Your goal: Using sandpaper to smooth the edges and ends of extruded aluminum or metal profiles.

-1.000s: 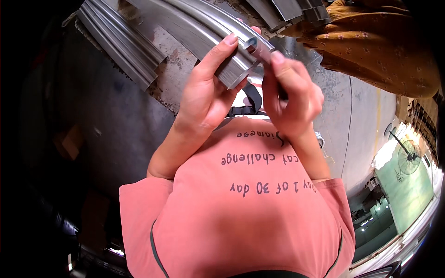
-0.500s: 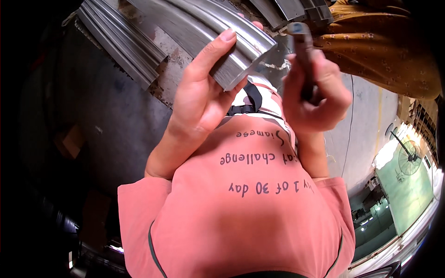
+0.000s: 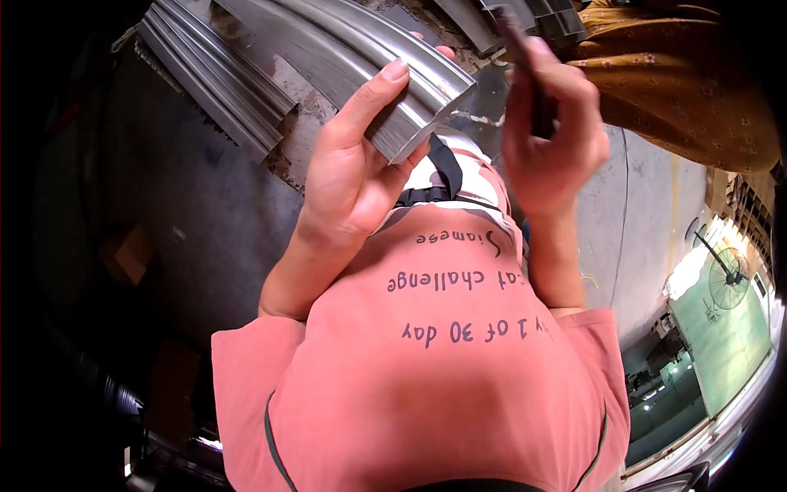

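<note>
A long silvery metal profile with a ridged, rounded face runs from the upper edge toward me, its cut end nearest. My left hand is closed around this end, thumb on top and fingertips showing at the far side. Just right of the cut end, my raised right hand grips a dark, narrow bar-shaped tool, somewhat blurred. The tool points up and away and appears apart from the profile; its exact kind is unclear.
More ridged metal profiles lie stacked at the left. Other metal pieces sit at the top right, beside brown flowered cloth. A cardboard box stands on the floor at left; a fan is far right.
My right hand has moved slightly up and left, and the tool's tip has swung away from me. The profile and my left hand have shifted slightly left.
</note>
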`<action>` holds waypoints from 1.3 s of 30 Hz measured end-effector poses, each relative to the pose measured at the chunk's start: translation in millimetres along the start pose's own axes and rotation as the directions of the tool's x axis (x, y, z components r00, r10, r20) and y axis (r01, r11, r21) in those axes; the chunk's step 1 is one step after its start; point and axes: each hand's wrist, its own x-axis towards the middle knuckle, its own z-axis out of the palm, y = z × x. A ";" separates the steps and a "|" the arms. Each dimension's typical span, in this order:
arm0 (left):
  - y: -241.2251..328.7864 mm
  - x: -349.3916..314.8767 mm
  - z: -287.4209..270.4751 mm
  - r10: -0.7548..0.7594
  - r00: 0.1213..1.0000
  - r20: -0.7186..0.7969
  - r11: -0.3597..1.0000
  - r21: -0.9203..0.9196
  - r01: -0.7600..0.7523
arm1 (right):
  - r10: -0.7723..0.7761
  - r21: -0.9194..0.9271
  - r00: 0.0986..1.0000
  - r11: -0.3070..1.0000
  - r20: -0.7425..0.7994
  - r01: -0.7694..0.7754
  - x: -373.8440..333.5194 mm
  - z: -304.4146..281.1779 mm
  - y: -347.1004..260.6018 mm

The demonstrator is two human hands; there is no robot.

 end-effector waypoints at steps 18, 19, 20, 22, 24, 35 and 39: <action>-7.1 3.1 -7.4 -0.028 0.999 -0.039 1.000 -0.014 0.028 | 0.053 -0.078 0.973 0.996 0.223 -0.037 9.3 -26.1 -19.6; -5.7 2.7 -4.2 -0.021 1.000 -0.012 1.000 -0.007 0.021 | 0.027 -0.020 0.990 0.999 0.139 -0.024 6.6 -25.7 -15.8; -5.0 2.2 -2.9 -0.013 1.000 0.015 1.000 0.000 0.013 | 0.005 0.036 0.999 0.999 0.054 -0.007 7.3 -25.1 -15.4; -5.5 3.6 -4.5 -0.006 1.000 0.002 1.000 0.014 0.006 | -0.034 0.063 0.999 0.997 0.011 0.034 9.5 -25.9 -20.2; -6.7 4.6 -4.6 -0.009 1.000 -0.015 1.000 -0.004 0.009 | 0.066 0.061 0.982 0.995 0.176 -0.078 10.1 -32.7 -33.9; -9.2 3.6 -8.9 -0.005 0.999 -0.047 1.000 0.003 0.005 | 0.172 0.024 0.968 0.984 0.185 -0.179 4.6 -29.0 -23.7; -8.1 4.4 -13.2 -0.021 0.996 -0.087 1.000 -0.022 0.019 | 0.175 -0.074 0.891 0.985 0.418 -0.158 9.4 -28.4 -43.4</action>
